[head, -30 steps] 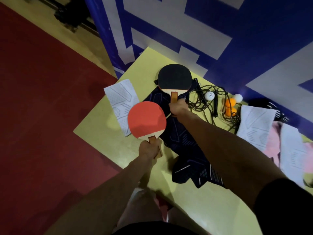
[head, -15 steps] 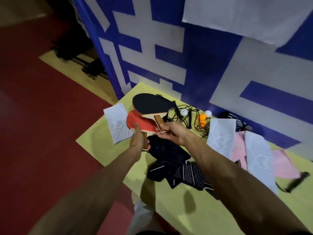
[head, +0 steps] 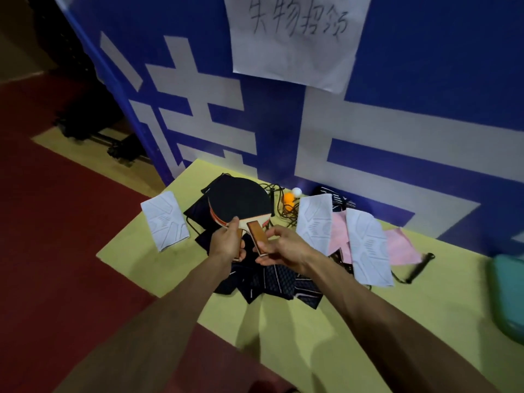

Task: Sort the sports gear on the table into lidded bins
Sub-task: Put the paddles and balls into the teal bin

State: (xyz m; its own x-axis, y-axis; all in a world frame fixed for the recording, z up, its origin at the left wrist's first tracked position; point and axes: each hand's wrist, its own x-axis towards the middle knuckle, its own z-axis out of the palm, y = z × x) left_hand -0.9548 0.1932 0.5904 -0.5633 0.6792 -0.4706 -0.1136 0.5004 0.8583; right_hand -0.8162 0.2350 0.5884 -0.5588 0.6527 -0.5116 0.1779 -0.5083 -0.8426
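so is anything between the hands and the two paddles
Nothing visible does: the left hand and right hand each grip a handle of the paddles, which are stacked and held over the dark clothes on the table.

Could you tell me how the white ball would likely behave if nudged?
Round and small, the white ball probably rolls readily and weighs little. The orange balls and tangled cord beside it might stop it.

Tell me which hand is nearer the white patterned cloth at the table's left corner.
Left. The left hand, gripping the red paddle, is just right of the white cloth; the right hand, holding the black paddle by its handle, is farther right, beyond the left hand.
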